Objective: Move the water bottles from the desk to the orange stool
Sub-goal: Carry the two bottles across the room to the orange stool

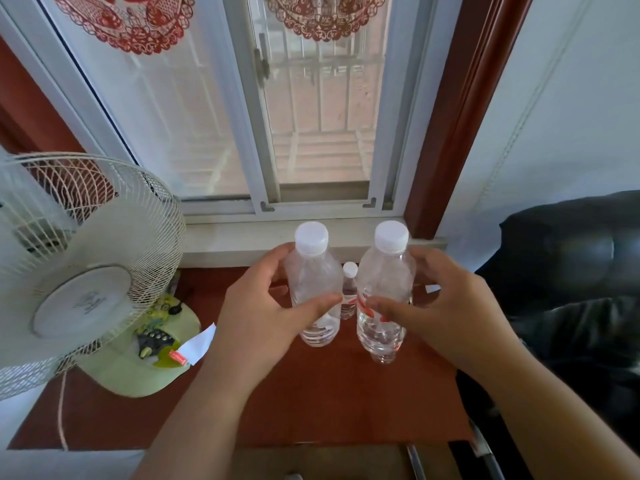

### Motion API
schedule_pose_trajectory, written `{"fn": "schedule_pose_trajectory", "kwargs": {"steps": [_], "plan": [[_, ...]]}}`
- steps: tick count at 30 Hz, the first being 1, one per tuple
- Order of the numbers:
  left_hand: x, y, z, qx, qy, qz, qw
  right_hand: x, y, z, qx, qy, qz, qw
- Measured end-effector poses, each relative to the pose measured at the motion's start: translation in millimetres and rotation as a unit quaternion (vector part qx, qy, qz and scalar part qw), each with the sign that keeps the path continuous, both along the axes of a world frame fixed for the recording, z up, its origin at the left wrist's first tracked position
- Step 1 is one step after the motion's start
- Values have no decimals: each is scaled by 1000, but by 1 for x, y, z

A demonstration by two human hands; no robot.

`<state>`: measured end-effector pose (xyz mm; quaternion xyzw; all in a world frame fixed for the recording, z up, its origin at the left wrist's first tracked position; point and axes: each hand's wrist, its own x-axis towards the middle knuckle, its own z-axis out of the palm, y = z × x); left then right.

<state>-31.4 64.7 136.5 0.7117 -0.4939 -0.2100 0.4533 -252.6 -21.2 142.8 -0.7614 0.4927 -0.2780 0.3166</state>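
Left hand [256, 306] fingers round left bottle [313, 285]; right hand [446, 306] round right bottle [384, 289].

— What colour are the bottles?
— Clear, with white caps: the left bottle [313, 289], the right bottle [384, 292] and the small bottle [349, 289] between them. The right one's label shows red.
— And the desk [311, 393]?
— Reddish brown.
— The fan [79, 265]?
— A white wire grille, with a pale green base [138, 372].
— The window?
— A white frame [252, 133], with red lacy paper cuttings [121, 19] on the glass. The chair [571, 271] is black.
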Motion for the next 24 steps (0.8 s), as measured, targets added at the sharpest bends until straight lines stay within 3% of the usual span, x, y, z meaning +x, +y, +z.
{"fn": "schedule_pose_trajectory", "kwargs": {"steps": [15, 24], "plan": [[26, -19, 20, -22, 0, -154, 988, 2, 45, 7, -32, 26, -190, 981], [10, -35, -1, -8, -48, -307, 950, -12, 116, -14, -2, -1, -354, 935]]}}
